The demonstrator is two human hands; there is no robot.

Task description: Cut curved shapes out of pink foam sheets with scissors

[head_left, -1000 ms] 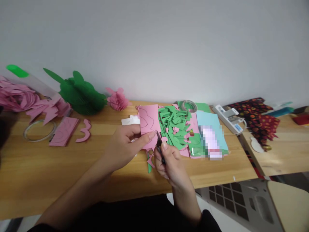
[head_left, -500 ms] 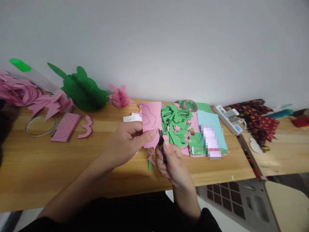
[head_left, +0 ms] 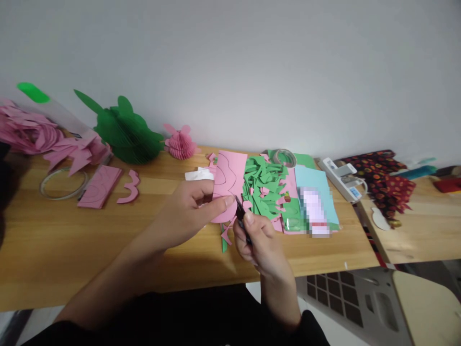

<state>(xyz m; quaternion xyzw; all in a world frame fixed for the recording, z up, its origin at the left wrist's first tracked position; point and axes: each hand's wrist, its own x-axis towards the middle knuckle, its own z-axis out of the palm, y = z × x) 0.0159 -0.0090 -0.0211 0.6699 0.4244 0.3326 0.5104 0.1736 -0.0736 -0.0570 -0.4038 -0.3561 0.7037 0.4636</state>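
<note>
Pink paper with a wavy drawn outline is pinched between the thumb and fingers of my left hand. Black scissors are gripped in my right hand, their tips at the lower right edge of the pink paper. The paper's lower end has a rounded cut edge. Just right of the paper lies a pile of green paper scraps with small pink bits among them. Below the paper, a curved pink scrap and a thin green strip rest on the table.
On the wooden table at left are a tape ring, a pink paper stack, a wavy pink cutout, a green honeycomb figure and a small pink one. Rightward are blue paper and a power strip.
The pink paper has turned slightly, its top tilting to the right. My right hand and the scissors have shifted a little to the right. The view has moved slightly.
</note>
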